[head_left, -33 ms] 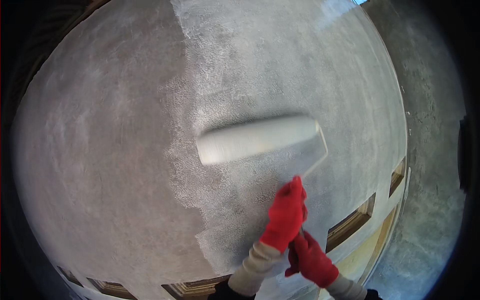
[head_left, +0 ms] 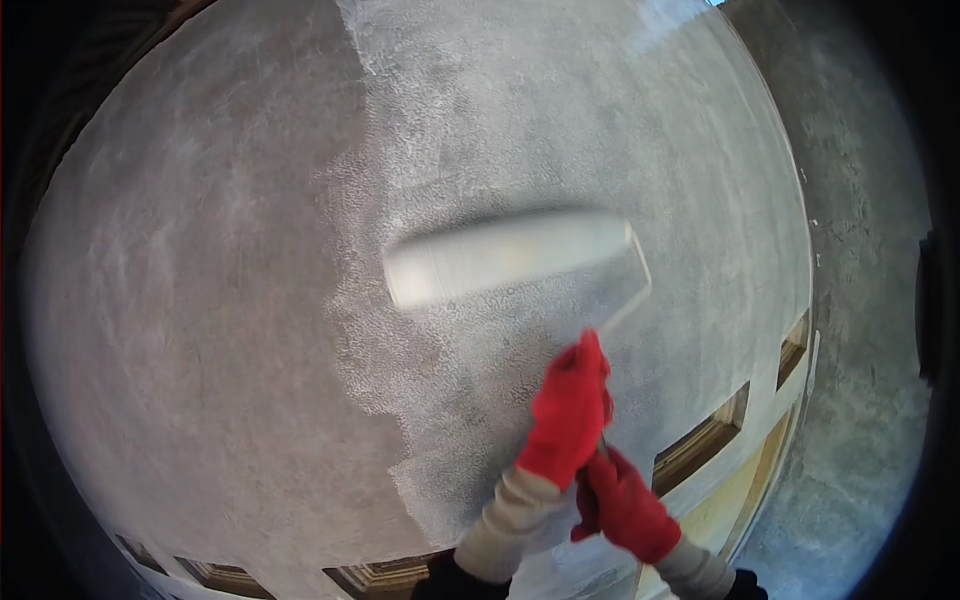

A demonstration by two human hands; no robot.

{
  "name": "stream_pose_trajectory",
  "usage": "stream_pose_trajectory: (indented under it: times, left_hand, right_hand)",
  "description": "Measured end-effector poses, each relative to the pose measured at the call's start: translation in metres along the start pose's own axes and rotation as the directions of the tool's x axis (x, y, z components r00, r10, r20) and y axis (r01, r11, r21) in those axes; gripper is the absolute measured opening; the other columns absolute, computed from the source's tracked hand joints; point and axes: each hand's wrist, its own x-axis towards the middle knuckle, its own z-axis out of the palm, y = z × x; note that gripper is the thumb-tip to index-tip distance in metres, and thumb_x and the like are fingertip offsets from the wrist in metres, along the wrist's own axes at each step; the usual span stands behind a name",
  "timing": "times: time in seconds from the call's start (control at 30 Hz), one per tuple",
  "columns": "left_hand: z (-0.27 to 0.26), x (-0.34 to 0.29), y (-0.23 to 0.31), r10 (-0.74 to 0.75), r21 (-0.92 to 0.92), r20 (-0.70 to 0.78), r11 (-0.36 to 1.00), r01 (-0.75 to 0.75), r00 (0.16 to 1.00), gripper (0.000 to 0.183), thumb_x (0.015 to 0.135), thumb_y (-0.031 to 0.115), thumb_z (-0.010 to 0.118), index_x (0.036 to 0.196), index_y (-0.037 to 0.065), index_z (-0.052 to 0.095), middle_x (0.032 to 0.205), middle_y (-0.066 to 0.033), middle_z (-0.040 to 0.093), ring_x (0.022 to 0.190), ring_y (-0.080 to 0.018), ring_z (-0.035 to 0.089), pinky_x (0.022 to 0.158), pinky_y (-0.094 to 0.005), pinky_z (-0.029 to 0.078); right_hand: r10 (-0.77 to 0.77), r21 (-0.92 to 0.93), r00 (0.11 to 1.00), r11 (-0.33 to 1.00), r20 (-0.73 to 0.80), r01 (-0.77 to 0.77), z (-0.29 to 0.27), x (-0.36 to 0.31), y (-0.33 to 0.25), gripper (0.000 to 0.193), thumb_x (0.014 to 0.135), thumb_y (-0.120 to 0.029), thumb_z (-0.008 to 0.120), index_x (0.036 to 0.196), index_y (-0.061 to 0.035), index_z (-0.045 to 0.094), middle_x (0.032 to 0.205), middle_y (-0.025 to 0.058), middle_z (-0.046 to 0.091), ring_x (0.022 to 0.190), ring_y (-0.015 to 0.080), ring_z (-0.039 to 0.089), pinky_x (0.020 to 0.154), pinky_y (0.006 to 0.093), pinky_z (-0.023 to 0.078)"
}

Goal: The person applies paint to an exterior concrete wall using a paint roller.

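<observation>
A wide white paint roller point(head_left: 505, 258), blurred along its edges, lies against a grey wall point(head_left: 220, 280). Its thin wire frame point(head_left: 648, 275) bends round from the right end down to the handle. In a red glove, my left hand point(head_left: 568, 410) wraps round the upper handle, just below the wire. My right hand point(head_left: 628, 505), gloved alike, closes round the handle lower down and to the right. The gloves hide most of the handle. Wet, stippled pale coating point(head_left: 430, 150) covers the wall around the roller, with a ragged left border; bare, darker plaster lies left of it.
Recessed openings with wooden frames are set low in the wall: one at right point(head_left: 702, 440), a smaller one point(head_left: 793, 350) beyond it, and several along the bottom, such as this opening point(head_left: 385, 575). A second grey surface point(head_left: 850, 400) runs past the wall's right edge.
The roller has shifted upward and slightly left on the wall. Both my hands have risen with it, still closed round the handle.
</observation>
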Motion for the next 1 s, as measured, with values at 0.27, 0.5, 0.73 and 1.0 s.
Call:
stream_pose_trajectory:
  times: [0.27,0.5,0.73,1.0]
  left_hand:
    - [0.009,0.027,0.03,0.151,0.028,-0.067,0.988,-0.15,0.986,0.044,0.091,0.049,0.045,0.066,0.012,0.044,0.053,0.0024,0.036,0.044,-0.009,0.039,0.041,-0.0247,0.035]
    - [0.015,0.044,0.046,0.205,0.033,-0.037,0.979,-0.203,0.978,0.045,0.091,0.048,0.045,0.065,0.012,0.042,0.054,0.0026,0.036,0.044,-0.0091,0.038,0.04,-0.0231,0.035]
    - [0.007,0.015,0.006,0.063,-0.033,-0.016,0.997,-0.064,0.998,0.046,0.091,0.05,0.044,0.064,0.012,0.041,0.052,0.0017,0.037,0.043,-0.0103,0.038,0.039,-0.0246,0.034]
    - [0.021,0.045,0.041,0.178,0.027,-0.086,0.984,-0.176,0.98,0.045,0.091,0.048,0.045,0.065,0.011,0.043,0.052,0.0023,0.036,0.044,-0.0091,0.039,0.039,-0.0235,0.033]
  right_hand:
    - [0.009,0.099,0.999,0.995,0.032,-0.012,-0.022,0.03,-0.017,0.031,0.089,-0.029,0.05,0.103,-0.0013,0.045,0.063,0.0035,0.045,0.055,0.0118,0.048,0.052,0.0298,0.05]
    - [-0.157,-0.15,0.97,0.971,0.187,0.186,-0.038,0.046,-0.041,0.057,0.068,0.002,0.067,0.116,-0.0012,0.037,0.069,0.0032,0.048,0.058,0.0122,0.05,0.058,0.0301,0.049]
    - [0.06,0.036,0.992,0.997,0.107,-0.064,-0.026,0.015,-0.015,0.034,0.087,-0.017,0.055,0.114,-0.0011,0.041,0.067,0.0038,0.047,0.058,0.0126,0.051,0.052,0.0302,0.05]
    - [-0.278,-0.111,0.956,0.951,0.091,0.287,-0.04,0.047,-0.026,0.058,0.088,-0.057,0.04,0.101,-0.001,0.046,0.065,0.0035,0.045,0.051,0.0113,0.047,0.052,0.0313,0.053]
